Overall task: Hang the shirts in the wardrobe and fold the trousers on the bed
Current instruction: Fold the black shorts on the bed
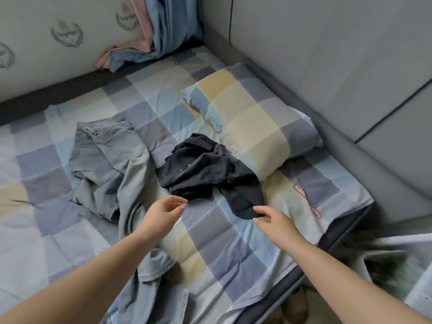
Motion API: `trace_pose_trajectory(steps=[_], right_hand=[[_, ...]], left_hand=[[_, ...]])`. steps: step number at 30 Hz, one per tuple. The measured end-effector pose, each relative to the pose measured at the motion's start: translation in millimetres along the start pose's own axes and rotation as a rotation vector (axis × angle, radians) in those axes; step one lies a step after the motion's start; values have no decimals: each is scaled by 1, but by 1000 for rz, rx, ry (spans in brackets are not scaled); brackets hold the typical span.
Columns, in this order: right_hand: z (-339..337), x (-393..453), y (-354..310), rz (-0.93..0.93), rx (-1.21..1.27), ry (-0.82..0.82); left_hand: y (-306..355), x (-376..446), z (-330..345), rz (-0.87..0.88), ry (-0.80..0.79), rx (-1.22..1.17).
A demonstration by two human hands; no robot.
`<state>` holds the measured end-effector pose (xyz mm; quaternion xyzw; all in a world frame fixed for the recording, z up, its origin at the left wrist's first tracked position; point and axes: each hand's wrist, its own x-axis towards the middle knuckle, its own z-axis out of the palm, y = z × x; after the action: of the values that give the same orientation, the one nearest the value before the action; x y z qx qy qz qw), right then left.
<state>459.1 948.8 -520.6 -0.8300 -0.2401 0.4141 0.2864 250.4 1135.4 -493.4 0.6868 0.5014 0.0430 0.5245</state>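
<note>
A crumpled black shirt (205, 169) lies in the middle of the checked bed (222, 242), partly against the pillow. Left of it sprawl light grey-blue trousers (109, 164), unfolded, one leg running down toward me. My left hand (161, 213) hovers just below the shirt's near edge, fingers apart and empty. My right hand (273, 220) is at the tip of the shirt's hanging sleeve, its fingers touching the dark cloth; a firm grip is not visible.
A checked pillow (252, 120) lies at the head of the bed by a grey padded headboard (327, 66). Blue and pink cloth (159, 31) hangs in the far corner. The bed's right edge drops to the floor.
</note>
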Motion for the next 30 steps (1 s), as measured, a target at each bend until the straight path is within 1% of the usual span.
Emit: trace_pose_trajectory(steps=[4, 8, 11, 14, 16, 18, 21, 23, 26, 28, 30], right_hand=[[-8, 87, 25, -62, -83, -55], [-11, 180, 48, -187, -180, -25], [-10, 238, 60, -218, -259, -3], [-2, 277, 66, -246, -285, 28], [10, 295, 67, -283, -298, 47], [22, 310, 67, -314, -349, 60], [39, 320, 69, -308, -477, 58], [47, 321, 74, -297, -508, 34], [57, 321, 82, -308, -482, -4], [60, 318, 85, -316, -488, -2], [62, 310, 83, -324, -493, 16]], left_hand=[[-8, 79, 50, -26, 59, 68], [-20, 158, 93, -33, 94, 83], [-31, 200, 119, -24, 96, 138], [-51, 226, 134, 11, 107, 312], [-63, 242, 135, 66, 162, 433], [-75, 257, 134, 71, 209, 541], [-92, 270, 128, -92, 208, 846], [-101, 275, 122, -181, 205, 972], [-110, 282, 117, -210, 275, 914], [-114, 281, 117, -128, 332, 854], [-114, 269, 118, -41, 339, 760]])
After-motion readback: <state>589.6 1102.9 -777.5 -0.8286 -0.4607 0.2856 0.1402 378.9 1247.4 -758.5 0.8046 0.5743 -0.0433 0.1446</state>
